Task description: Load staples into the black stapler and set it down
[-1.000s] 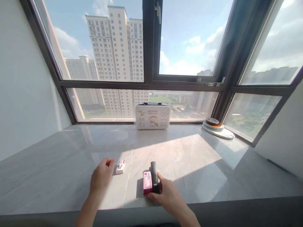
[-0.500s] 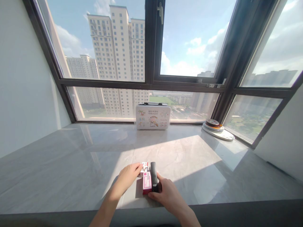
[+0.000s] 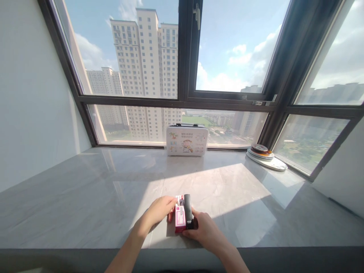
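A black stapler (image 3: 188,211) lies on the stone sill, its long side against a pink-and-white staple box (image 3: 180,220). My right hand (image 3: 206,229) closes around the stapler's near right side, and its thumb reaches the front by the staple box. Just behind that box is a smaller red-and-white box (image 3: 179,198), partly covered by fingers. My left hand (image 3: 160,210) grips this smaller box from the left, fingertips on its top and thumb lower down. The undersides of all these things are hidden.
A white carry case (image 3: 187,141) with cartoon prints stands against the window. Stacked plates or lids (image 3: 263,155) sit in the right corner. The marble-look sill (image 3: 85,204) ends at a front edge near my forearms. Dark window frames (image 3: 182,102) rise behind.
My left hand has shifted the smaller box slightly right, more in line behind the staple box. The right hand keeps its hold on the stapler. The whole view has turned slightly left.
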Demonstrator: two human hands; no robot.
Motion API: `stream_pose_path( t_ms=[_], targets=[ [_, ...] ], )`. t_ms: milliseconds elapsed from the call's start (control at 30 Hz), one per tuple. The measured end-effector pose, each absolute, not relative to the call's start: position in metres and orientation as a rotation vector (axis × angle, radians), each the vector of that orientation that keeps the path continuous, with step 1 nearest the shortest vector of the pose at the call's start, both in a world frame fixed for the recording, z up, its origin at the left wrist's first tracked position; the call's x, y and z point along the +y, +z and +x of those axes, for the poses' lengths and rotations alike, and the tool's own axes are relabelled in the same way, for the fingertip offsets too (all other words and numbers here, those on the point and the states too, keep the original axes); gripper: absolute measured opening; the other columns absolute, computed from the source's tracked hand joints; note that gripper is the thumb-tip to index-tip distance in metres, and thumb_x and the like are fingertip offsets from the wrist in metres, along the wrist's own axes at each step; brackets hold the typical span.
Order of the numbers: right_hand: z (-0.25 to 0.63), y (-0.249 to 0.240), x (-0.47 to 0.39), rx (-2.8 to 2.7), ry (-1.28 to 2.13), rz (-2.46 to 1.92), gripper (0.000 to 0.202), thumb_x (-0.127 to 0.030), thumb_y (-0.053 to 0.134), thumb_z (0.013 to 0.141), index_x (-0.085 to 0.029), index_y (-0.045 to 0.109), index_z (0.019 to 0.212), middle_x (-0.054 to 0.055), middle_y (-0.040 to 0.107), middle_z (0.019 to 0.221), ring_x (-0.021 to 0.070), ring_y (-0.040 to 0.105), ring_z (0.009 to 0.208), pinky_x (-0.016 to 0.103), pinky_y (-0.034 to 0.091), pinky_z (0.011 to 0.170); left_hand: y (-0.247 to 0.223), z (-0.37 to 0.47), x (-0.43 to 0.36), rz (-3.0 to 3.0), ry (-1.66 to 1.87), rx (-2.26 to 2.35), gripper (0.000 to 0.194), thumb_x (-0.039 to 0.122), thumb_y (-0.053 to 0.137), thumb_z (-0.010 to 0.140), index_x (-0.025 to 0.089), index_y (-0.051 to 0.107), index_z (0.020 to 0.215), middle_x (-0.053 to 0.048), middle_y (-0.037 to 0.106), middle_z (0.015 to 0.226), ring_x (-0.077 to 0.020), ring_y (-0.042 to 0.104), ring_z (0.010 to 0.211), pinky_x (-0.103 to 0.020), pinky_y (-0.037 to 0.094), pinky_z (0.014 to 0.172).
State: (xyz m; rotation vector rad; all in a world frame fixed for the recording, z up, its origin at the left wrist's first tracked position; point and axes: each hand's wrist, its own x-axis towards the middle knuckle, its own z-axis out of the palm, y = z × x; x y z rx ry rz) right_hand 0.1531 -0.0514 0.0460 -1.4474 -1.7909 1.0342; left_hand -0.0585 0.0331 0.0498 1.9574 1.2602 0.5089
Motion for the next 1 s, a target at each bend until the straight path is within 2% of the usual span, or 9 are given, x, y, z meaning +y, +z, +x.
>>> stream_pose_path(
  t_ms=[100, 233, 367, 467, 767, 1000],
  targets=[
    [0.164, 0.044, -0.049, -1.815, 1.002, -1.5, 0.043, -0.027, 0.08, 0.07, -0.021, 0.069, 0.111, -0.003, 0.069, 0.079, 0.0154, 0.055, 0.069, 0.023, 0.036, 0.061, 0.047, -0.052, 0.034, 1.937, 0.471, 1.227, 0.06, 0.065, 0.029, 0.099, 0.021, 0.062, 0.075, -0.001, 0.063, 0.057, -0.0185, 0.057, 0.049, -0.027, 0.038, 0.051],
    [0.193, 0.045, -0.047, -1.848, 0.995, -1.497, 0.036, -0.027, 0.079, 0.069, -0.021, 0.07, 0.104, -0.004, 0.067, 0.074, 0.0149, 0.053, 0.066, 0.024, 0.036, 0.062, 0.039, -0.023, 0.037, 1.918, 0.427, 1.163, 0.063, 0.063, 0.026, 0.101, 0.019, 0.063, 0.076, -0.002, 0.062, 0.055, -0.0169, 0.056, 0.045, -0.028, 0.043, 0.052],
    [0.237, 0.051, -0.051, -1.78, 0.988, -1.524, 0.028, -0.032, 0.078, 0.07, -0.02, 0.074, 0.095, -0.001, 0.07, 0.077, 0.0199, 0.057, 0.072, 0.027, 0.041, 0.067, 0.032, 0.028, 0.045, 1.889, 0.368, 1.097, 0.066, 0.061, 0.022, 0.102, 0.017, 0.064, 0.075, -0.005, 0.063, 0.056, -0.0167, 0.058, 0.045, -0.027, 0.044, 0.051],
    [0.275, 0.052, -0.054, -1.713, 0.981, -1.607, 0.031, -0.037, 0.08, 0.066, -0.02, 0.076, 0.092, 0.001, 0.07, 0.075, 0.0234, 0.059, 0.074, 0.029, 0.044, 0.069, 0.028, 0.072, 0.051, 1.855, 0.306, 1.036, 0.066, 0.059, 0.022, 0.102, 0.016, 0.064, 0.076, -0.007, 0.067, 0.061, -0.016, 0.058, 0.044, -0.026, 0.045, 0.048],
    [0.367, 0.054, -0.068, -1.638, 1.037, -1.711, 0.045, -0.049, 0.083, 0.06, -0.02, 0.078, 0.093, 0.006, 0.075, 0.087, 0.0311, 0.065, 0.086, 0.036, 0.05, 0.078, 0.02, 0.175, 0.059, 1.773, 0.2, 0.863, 0.054, 0.048, 0.025, 0.102, 0.014, 0.062, 0.08, -0.011, 0.069, 0.065, -0.0181, 0.064, 0.048, -0.026, 0.049, 0.047],
    [0.389, 0.043, -0.069, -1.667, 1.136, -1.568, 0.054, -0.05, 0.08, 0.066, -0.018, 0.075, 0.109, 0.011, 0.075, 0.102, 0.0345, 0.066, 0.1, 0.037, 0.05, 0.085, 0.012, 0.192, 0.062, 1.758, 0.191, 0.802, 0.054, 0.05, 0.026, 0.101, 0.013, 0.062, 0.085, -0.012, 0.07, 0.067, -0.0193, 0.065, 0.049, -0.03, 0.052, 0.05]
  ],
)
